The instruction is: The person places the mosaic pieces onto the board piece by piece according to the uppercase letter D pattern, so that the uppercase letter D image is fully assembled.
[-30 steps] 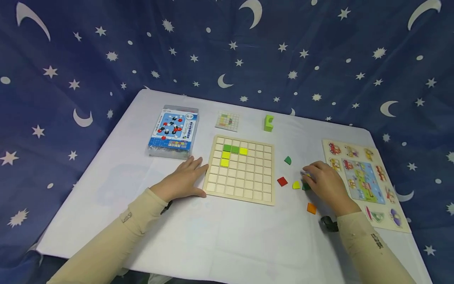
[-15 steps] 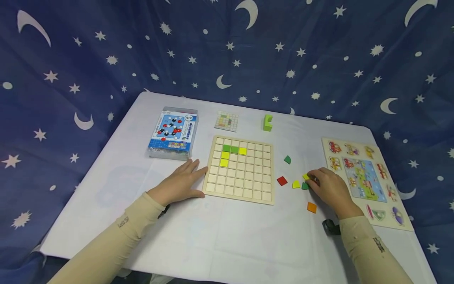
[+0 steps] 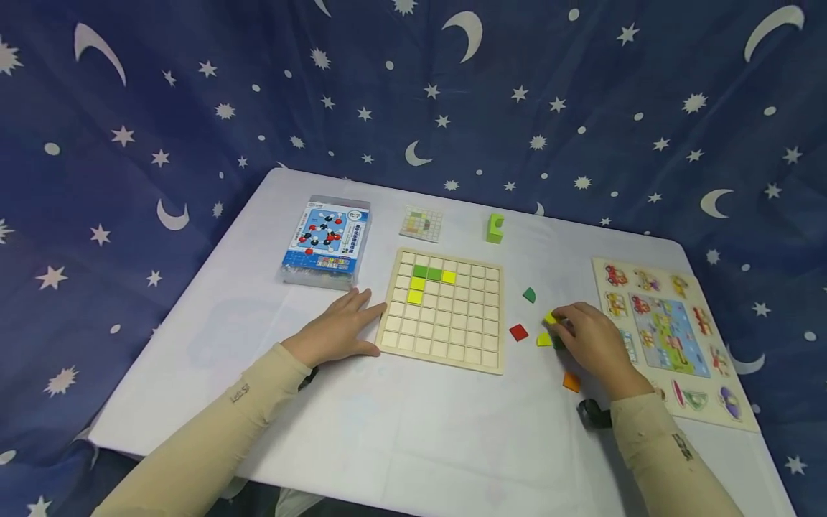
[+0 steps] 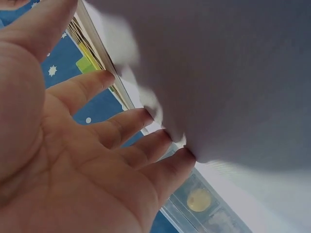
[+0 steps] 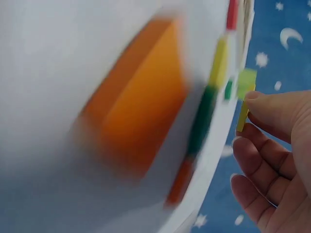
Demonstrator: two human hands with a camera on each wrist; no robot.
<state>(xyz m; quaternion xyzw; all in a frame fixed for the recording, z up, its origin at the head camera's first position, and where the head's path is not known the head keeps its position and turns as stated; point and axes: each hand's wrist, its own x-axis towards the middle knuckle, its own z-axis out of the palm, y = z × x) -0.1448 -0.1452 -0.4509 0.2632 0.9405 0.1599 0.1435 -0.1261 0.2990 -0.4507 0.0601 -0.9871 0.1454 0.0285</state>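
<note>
"Yellow tile (image 5: 242, 119): held it how?"

"Pinched it in the right hand (image 3: 594, 345), right of the wooden grid board (image 3: 459, 311), probably for fine control."

"And with the left hand (image 3: 337, 330)?"

"Rested it spread-fingered, seemingly touching the board's left edge, likely to steady the board."

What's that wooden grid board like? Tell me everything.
The board looks like pale wood, square, with a rim around rows of small squares. Two green tiles and three yellow tiles sit toward its far left corner. It lies flat on the white table; the left hand is at its left edge, contact unclear.
</note>
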